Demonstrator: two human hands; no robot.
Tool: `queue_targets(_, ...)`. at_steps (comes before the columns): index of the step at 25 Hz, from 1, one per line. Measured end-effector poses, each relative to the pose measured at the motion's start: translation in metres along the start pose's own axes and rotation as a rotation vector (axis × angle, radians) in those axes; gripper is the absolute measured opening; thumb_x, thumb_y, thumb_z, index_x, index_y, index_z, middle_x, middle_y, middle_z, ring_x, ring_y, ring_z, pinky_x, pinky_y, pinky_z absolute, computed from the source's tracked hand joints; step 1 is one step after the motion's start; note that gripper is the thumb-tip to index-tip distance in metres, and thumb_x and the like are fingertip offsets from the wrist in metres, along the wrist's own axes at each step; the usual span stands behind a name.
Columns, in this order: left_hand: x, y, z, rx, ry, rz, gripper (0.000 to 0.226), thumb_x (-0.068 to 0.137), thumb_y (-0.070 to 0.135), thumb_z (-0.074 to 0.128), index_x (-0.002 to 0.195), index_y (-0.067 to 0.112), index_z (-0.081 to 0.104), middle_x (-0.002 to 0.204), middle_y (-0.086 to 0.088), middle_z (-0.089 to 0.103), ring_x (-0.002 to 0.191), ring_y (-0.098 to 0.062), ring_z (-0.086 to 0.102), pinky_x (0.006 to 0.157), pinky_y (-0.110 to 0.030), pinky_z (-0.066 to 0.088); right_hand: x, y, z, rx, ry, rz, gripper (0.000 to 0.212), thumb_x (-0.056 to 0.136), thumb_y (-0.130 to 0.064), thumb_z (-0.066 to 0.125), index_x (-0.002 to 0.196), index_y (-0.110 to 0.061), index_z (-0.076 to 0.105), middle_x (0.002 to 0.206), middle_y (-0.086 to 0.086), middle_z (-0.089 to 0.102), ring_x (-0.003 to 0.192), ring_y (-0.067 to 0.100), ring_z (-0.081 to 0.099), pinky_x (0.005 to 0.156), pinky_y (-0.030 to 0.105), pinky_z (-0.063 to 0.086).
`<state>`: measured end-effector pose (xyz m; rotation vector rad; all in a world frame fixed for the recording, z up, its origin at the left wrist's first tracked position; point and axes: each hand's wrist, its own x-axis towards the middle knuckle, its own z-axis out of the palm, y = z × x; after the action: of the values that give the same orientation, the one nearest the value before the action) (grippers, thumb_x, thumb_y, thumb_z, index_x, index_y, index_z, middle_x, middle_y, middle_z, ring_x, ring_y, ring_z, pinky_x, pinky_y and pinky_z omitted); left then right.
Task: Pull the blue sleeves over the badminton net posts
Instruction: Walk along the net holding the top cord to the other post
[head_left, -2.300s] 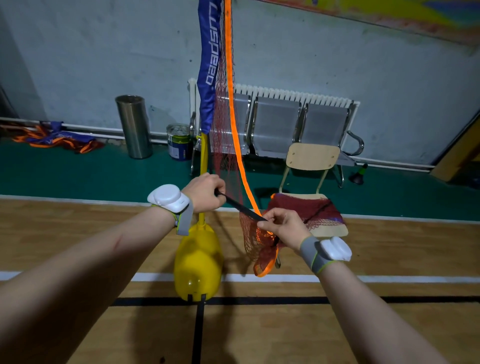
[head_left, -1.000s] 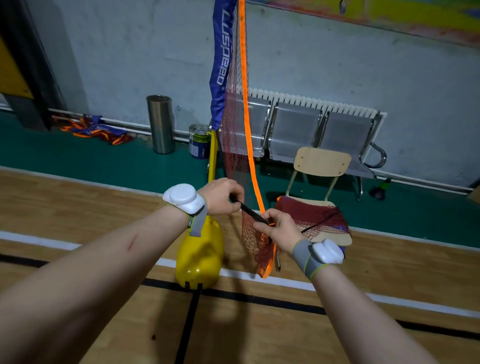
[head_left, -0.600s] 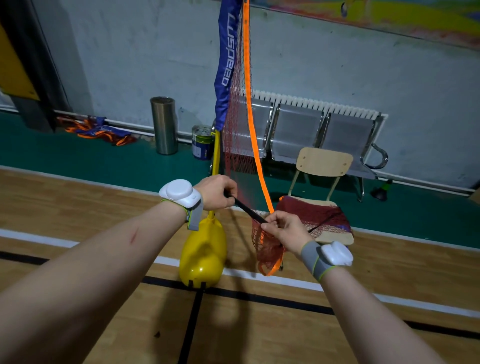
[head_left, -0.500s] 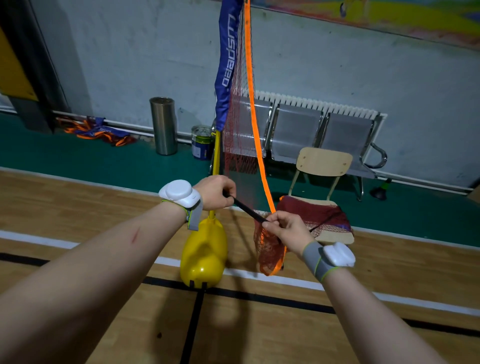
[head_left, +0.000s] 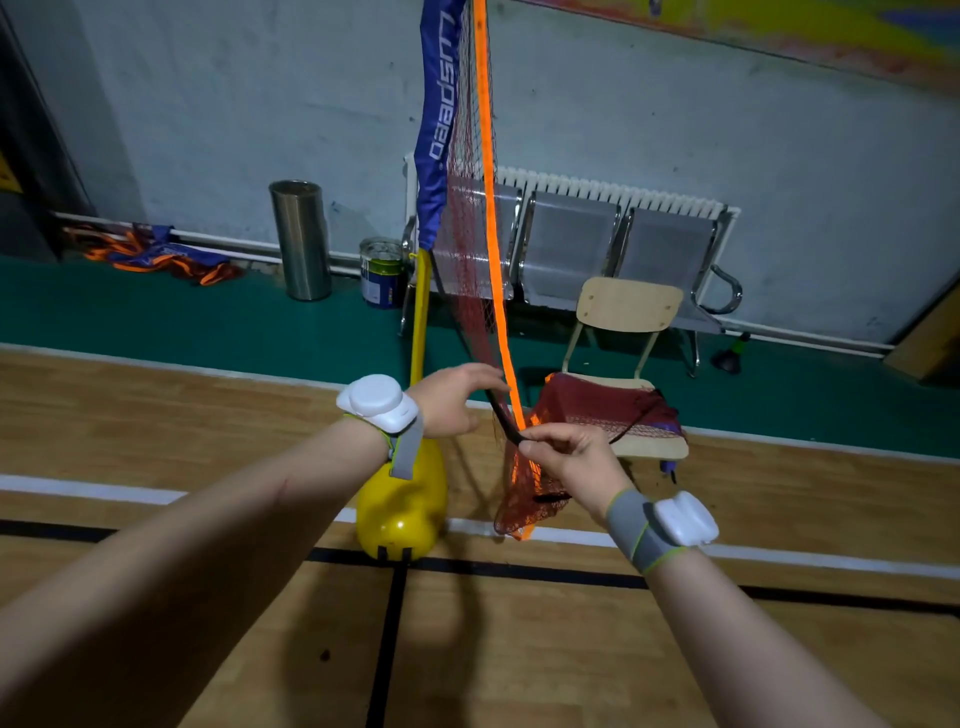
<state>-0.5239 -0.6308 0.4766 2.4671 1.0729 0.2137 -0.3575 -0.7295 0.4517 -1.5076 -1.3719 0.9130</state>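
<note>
A blue sleeve (head_left: 439, 119) hangs over the upper part of the yellow post (head_left: 420, 312), which stands in a yellow base (head_left: 402, 509). Below the sleeve's lower end the post is bare. The red net with its orange band (head_left: 493, 234) hangs beside the post and bunches near the floor. My right hand (head_left: 566, 457) pinches a black strap (head_left: 501, 415) that runs up from the net. My left hand (head_left: 452, 397) reaches past the post with its fingers stretched out, their tips touching the strap's upper end.
A wooden chair (head_left: 628, 312) to the right of the post has more red net piled on its seat. Behind it, metal bench seats (head_left: 571, 244) line the wall. A steel bin (head_left: 301, 239) and a paint can (head_left: 382, 270) stand at the left.
My left hand has loosened from a closed grip on the strap to stretched fingers. The strap, taut before, now curves. My right hand keeps its pinch.
</note>
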Motion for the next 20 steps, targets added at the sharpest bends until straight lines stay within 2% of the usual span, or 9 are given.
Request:
queue_targets(3, -0.002, 0.014, 0.009, 0.013, -0.040, 0.052, 0.053, 0.082, -0.001, 0.048, 0.129, 0.022, 0.051, 0.144, 0.001, 0.042, 0.134, -0.017, 0.037, 0.109, -0.025, 0.028, -0.005, 0.003, -0.003, -0.015, 0.016, 0.010, 0.016, 0.082, 0.000, 0.063, 0.097, 0.001, 0.070, 0.065, -0.004, 0.059, 0.052, -0.007, 0.050, 0.060, 0.009, 0.041)
queue_targets(5, -0.003, 0.015, 0.010, 0.010, -0.029, 0.069, 0.045, 0.080, -0.001, 0.048, 0.116, 0.021, 0.062, 0.127, -0.002, 0.056, 0.123, -0.021, 0.047, 0.104, -0.032, 0.037, -0.007, 0.005, -0.006, -0.019, 0.021, 0.028, 0.015, 0.082, 0.001, 0.063, 0.096, 0.000, 0.070, 0.057, -0.007, 0.056, 0.046, -0.005, 0.046, 0.054, 0.010, 0.037)
queue_targets(7, -0.006, 0.011, 0.011, 0.012, -0.007, 0.064, 0.038, 0.078, 0.001, 0.050, 0.105, 0.022, 0.067, 0.113, -0.002, 0.060, 0.113, -0.022, 0.049, 0.099, -0.037, 0.041, -0.008, 0.007, -0.007, -0.037, 0.021, 0.040, 0.015, 0.082, 0.003, 0.063, 0.094, -0.001, 0.070, 0.053, -0.011, 0.055, 0.044, -0.005, 0.045, 0.051, 0.009, 0.034)
queue_targets(10, -0.012, 0.006, 0.010, 0.059, 0.030, 0.030, 0.022, 0.079, 0.009, 0.055, 0.093, 0.019, 0.068, 0.100, -0.003, 0.060, 0.105, -0.024, 0.045, 0.095, -0.039, 0.040, -0.007, 0.011, -0.005, -0.151, 0.039, 0.003, 0.009, 0.078, 0.001, 0.068, 0.086, -0.002, 0.070, 0.073, -0.002, 0.053, 0.063, -0.001, 0.049, 0.065, 0.012, 0.037)
queue_targets(13, -0.018, 0.004, 0.005, 0.036, 0.058, 0.008, 0.013, 0.078, 0.010, 0.056, 0.081, 0.019, 0.064, 0.090, 0.000, 0.056, 0.097, -0.023, 0.043, 0.093, -0.038, 0.040, -0.002, 0.014, 0.002, -0.244, 0.068, -0.032, 0.006, 0.075, -0.004, 0.073, 0.077, -0.005, 0.067, 0.078, 0.001, 0.046, 0.073, 0.007, 0.045, 0.071, 0.009, 0.036)
queue_targets(15, -0.023, -0.001, 0.000, -0.011, 0.076, -0.013, 0.011, 0.077, 0.011, 0.055, 0.075, 0.021, 0.057, 0.086, 0.001, 0.055, 0.091, -0.019, 0.041, 0.091, -0.037, 0.040, -0.001, 0.013, 0.008, -0.198, 0.019, -0.005, 0.009, 0.077, -0.004, 0.071, 0.074, -0.007, 0.063, 0.071, -0.001, 0.046, 0.068, 0.007, 0.043, 0.064, 0.007, 0.037)
queue_targets(17, -0.028, -0.007, -0.005, -0.050, 0.116, -0.029, 0.008, 0.074, 0.013, 0.052, 0.072, 0.021, 0.053, 0.085, -0.005, 0.060, 0.089, -0.019, 0.041, 0.087, -0.036, 0.042, -0.002, 0.010, 0.012, -0.110, -0.045, 0.046, 0.017, 0.080, -0.002, 0.067, 0.070, -0.012, 0.058, 0.065, -0.002, 0.045, 0.061, 0.007, 0.042, 0.056, 0.007, 0.037)
queue_targets(20, -0.036, -0.016, -0.009, -0.079, 0.165, -0.064, 0.016, 0.074, 0.003, 0.054, 0.070, 0.018, 0.053, 0.083, -0.008, 0.061, 0.087, -0.019, 0.043, 0.084, -0.036, 0.043, -0.009, 0.010, 0.013, -0.091, -0.056, 0.081, 0.022, 0.085, -0.006, 0.063, 0.067, -0.015, 0.053, 0.063, 0.000, 0.044, 0.058, 0.009, 0.041, 0.054, 0.009, 0.036)
